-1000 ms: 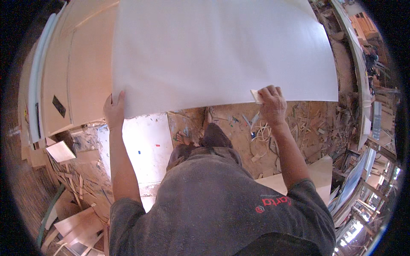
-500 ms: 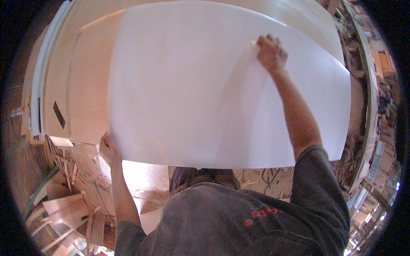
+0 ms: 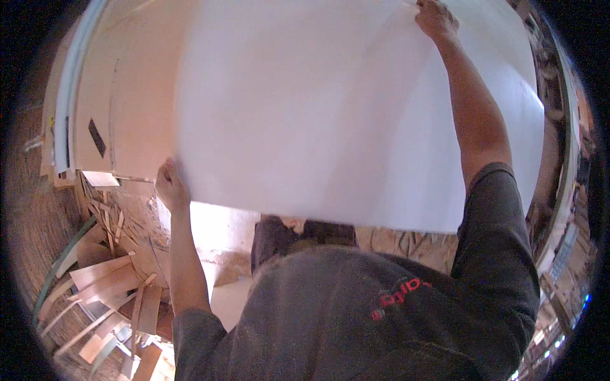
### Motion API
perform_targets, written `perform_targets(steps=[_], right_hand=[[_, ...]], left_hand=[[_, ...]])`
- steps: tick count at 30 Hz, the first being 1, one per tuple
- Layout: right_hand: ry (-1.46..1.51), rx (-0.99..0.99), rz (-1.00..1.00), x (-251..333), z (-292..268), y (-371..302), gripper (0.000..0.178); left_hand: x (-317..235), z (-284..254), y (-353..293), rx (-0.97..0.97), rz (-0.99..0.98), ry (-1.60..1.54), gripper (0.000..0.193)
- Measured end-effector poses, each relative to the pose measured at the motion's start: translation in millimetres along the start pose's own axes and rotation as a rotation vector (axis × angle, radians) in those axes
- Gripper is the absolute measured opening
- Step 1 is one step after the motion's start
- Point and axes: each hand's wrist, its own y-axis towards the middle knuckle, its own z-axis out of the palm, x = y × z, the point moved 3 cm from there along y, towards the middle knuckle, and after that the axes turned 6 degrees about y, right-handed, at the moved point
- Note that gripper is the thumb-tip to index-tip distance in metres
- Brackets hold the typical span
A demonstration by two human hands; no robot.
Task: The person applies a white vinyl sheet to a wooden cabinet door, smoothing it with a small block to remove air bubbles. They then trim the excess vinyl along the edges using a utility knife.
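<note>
A large white sheet (image 3: pixel 286 120) covers most of the surface before me, over a tan board (image 3: pixel 140 95) that shows along its left side. At the sheet's near left corner, my left hand (image 3: pixel 170 185) is closed on its edge. My right hand (image 3: pixel 437 19) reaches far out over the sheet with its fingers curled in against it. A small whitish bit shows by those fingertips, too blurred to name.
Wood offcuts and strips (image 3: pixel 111 279) lie heaped on the floor at lower left, beside a green hose-like strip (image 3: pixel 60 263). A dark mark (image 3: pixel 96 138) sits on the tan board. More scraps (image 3: pixel 406 244) lie below the sheet's near edge, and clutter lines the far right.
My right hand has moved farther away and slightly right across the sheet, still curled. The view has shifted, and my left hand stays at the sheet's near left corner.
</note>
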Motion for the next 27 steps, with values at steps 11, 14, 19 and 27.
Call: perform_targets(steps=[11, 14, 19, 27], right_hand=[[-0.041, 0.202, -0.032, 73.0, -70.9, -342.1, 0.014], [0.045, 0.280, -0.042, 108.0, -87.1, -432.7, 0.007], [0.038, 0.376, 0.021, 124.6, -112.6, -520.3, 0.010], [0.051, 0.043, 0.015, 121.5, -92.6, -427.7, 0.022]], left_hand=[[-18.1, 11.7, 27.5, 0.243, 0.113, 0.073, 0.091], [7.4, 14.4, 54.2, 0.458, 0.028, -0.330, 0.097], [17.3, 35.5, 110.9, 0.271, 0.230, -0.390, 0.091], [-45.4, 21.0, 62.4, 0.628, 0.369, -0.388, 0.060]])
